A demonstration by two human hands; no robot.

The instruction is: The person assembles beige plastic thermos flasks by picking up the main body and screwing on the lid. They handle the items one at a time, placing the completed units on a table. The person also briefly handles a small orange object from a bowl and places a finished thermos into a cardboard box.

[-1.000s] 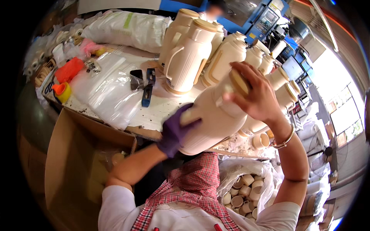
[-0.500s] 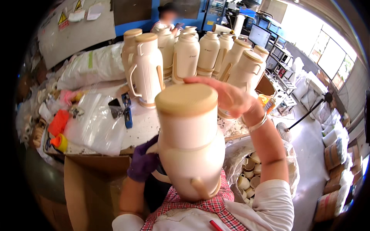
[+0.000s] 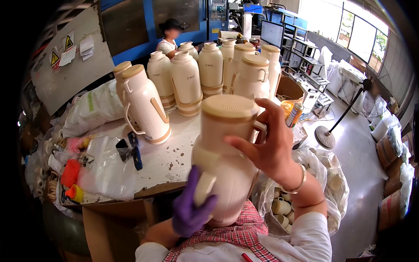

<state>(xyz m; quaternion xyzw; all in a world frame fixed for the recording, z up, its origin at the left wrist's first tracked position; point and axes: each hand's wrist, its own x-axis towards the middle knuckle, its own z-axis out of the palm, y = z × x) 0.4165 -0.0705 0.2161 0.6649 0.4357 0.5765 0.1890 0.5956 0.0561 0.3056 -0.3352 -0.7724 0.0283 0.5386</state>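
A cream vacuum flask (image 3: pixel 227 174) with a tan-topped cup lid (image 3: pixel 229 120) stands tilted against my front, close before me. My left hand (image 3: pixel 192 207), in a purple glove, is closed round the handle on the flask's side; motion blurs it a little. My bare right hand (image 3: pixel 275 144), with a bangle at the wrist, grips the cup lid at its small handle. Its thumb lies across the front of the lid, and the fingers curl behind the handle. On the table (image 3: pixel 170 148), a capped flask (image 3: pixel 146 105) stands to the left.
Several flasks, some uncapped (image 3: pixel 185 81), stand along the table's back. Plastic bags (image 3: pixel 111 161) and a blue tool (image 3: pixel 137 157) lie left. An open carton (image 3: pixel 109 218) is below; a bag of cups (image 3: pixel 281 207) sits right. A floor fan (image 3: pixel 325 135) stands beyond. Another person (image 3: pixel 168 39) works behind.
The flask has turned, so the cup's small handle now shows on the right. My right hand has moved from the lid's top edge down round that handle. The whole view has shifted.
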